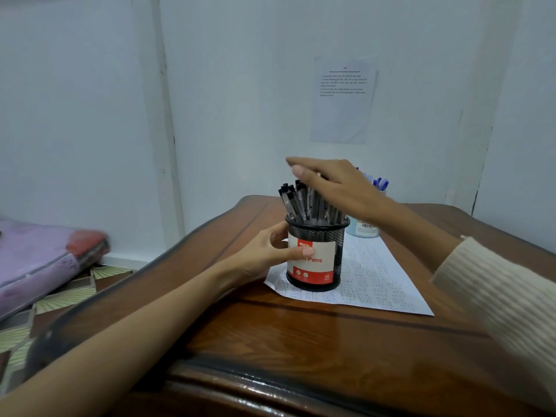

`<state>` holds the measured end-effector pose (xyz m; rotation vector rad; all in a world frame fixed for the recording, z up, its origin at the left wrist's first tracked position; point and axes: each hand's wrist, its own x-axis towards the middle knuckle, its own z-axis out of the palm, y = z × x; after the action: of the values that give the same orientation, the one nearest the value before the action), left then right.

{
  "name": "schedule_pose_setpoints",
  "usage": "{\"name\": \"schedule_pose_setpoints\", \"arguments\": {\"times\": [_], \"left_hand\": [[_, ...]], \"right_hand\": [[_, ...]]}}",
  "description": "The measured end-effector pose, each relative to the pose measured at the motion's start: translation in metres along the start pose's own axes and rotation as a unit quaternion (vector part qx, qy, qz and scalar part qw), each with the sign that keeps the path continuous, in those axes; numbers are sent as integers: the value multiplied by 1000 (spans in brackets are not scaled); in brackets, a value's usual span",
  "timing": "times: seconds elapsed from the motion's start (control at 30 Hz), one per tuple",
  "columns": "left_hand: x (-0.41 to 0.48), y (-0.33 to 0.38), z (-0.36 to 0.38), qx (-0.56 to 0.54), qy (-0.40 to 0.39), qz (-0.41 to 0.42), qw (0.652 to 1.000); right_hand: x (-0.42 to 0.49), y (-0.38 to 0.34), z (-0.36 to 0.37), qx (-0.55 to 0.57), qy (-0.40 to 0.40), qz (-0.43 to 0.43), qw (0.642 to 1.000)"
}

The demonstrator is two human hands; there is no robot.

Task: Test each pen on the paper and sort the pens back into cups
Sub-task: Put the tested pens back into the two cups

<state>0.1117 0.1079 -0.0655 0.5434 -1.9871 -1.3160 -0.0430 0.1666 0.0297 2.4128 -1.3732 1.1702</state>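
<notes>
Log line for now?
left hand: grips black mesh cup on paper | right hand: fingers straight over black pens | pale blue cup: behind

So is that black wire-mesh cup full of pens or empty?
Full. Lots of black-capped pens stand crowded together, poking out above the rim of the black wire-mesh cup, which the left hand grips.

Blue cup [364,233] mostly hidden behind right hand [334,188]; wall notice [343,97] unreadable

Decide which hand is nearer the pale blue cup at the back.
Right. The right hand hovers over the black pens, just before the blue cup; the left hand holds the mesh cup.
</notes>
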Motion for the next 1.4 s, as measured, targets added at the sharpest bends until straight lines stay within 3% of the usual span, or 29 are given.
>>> {"name": "schedule_pose_setpoints", "arguments": {"times": [0.1, 0.17, 0.27, 0.33, 0.4, 0.53, 0.67, 1.0, 1.4], "left_hand": [[-2, 3, 2, 11, 2, 0, 1000], [-4, 7, 3, 17, 2, 1, 1000], [-4, 8, 5, 12, 6, 5, 1000], [-3, 7, 6, 18, 10, 3, 1000], [-2, 6, 9, 30, 18, -2, 999], [-1, 12, 14, 31, 67, -11, 997], [-2, 17, 12, 47, 85, -12, 995], [47, 40, 2, 1, 118, -31, 992], [153, 2, -18, 1, 147, -41, 988]], "right_hand": [[-23, 11, 8, 127, 215, -14, 968], [-41, 28, 15, 179, 261, 66, 946], [-69, 71, 18, 195, 156, 198, 948], [-86, 99, 12, 24, -20, 221, 975], [-94, 113, 8, -117, -152, 196, 962], [-90, 106, 10, -108, -197, 194, 955], [-91, 103, 18, -106, -310, 222, 919], [-92, 99, 17, -129, -311, 204, 919], [-94, 99, 13, -134, -314, 199, 919]]}}
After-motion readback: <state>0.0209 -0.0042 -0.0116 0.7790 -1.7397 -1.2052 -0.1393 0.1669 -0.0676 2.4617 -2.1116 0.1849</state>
